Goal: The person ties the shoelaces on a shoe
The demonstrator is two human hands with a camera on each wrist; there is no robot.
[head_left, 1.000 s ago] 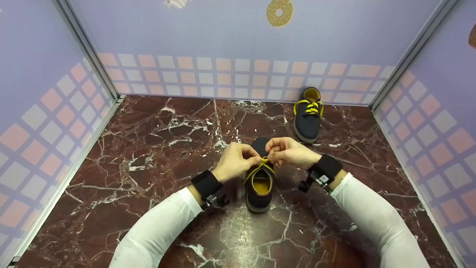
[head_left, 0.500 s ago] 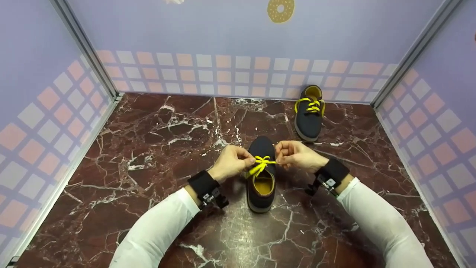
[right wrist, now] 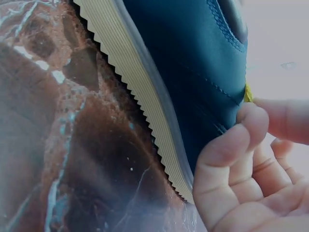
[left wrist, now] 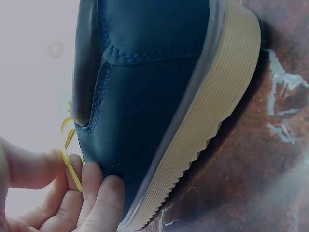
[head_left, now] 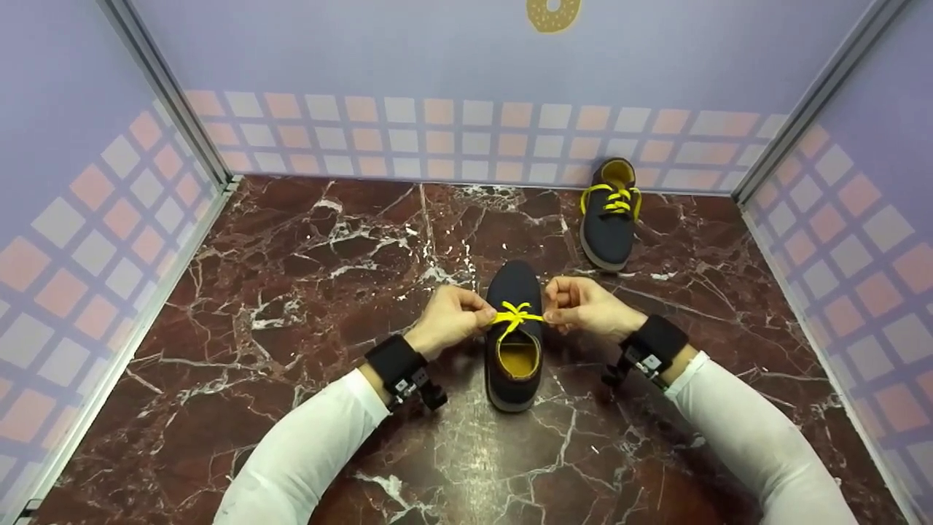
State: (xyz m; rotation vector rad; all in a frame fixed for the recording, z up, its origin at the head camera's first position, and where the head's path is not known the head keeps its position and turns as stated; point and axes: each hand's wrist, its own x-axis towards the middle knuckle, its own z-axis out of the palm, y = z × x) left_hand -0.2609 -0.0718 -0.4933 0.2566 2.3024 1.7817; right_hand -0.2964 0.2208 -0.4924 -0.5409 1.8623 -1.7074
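A dark shoe with a mustard lining lies in front of me, toe pointing away. Across its top, a yellow shoelace is knotted, with loops drawn out to both sides and loose ends near the knot. My left hand pinches the lace at the left of the shoe between thumb and index finger. On the opposite side my right hand pinches the lace too, its other fingers curled. In the left wrist view, a strand of yellow lace shows at the thumb; the shoe's ribbed cream sole faces that camera.
A second dark shoe with yellow laces stands against the back wall to the right, toe toward me. Dark red marble floor extends around, enclosed by lilac walls with pink and white squares.
Both hands have moved apart from the knot, the right one further outward. The lace now stretches sideways between them, where the hands were close together over it before.
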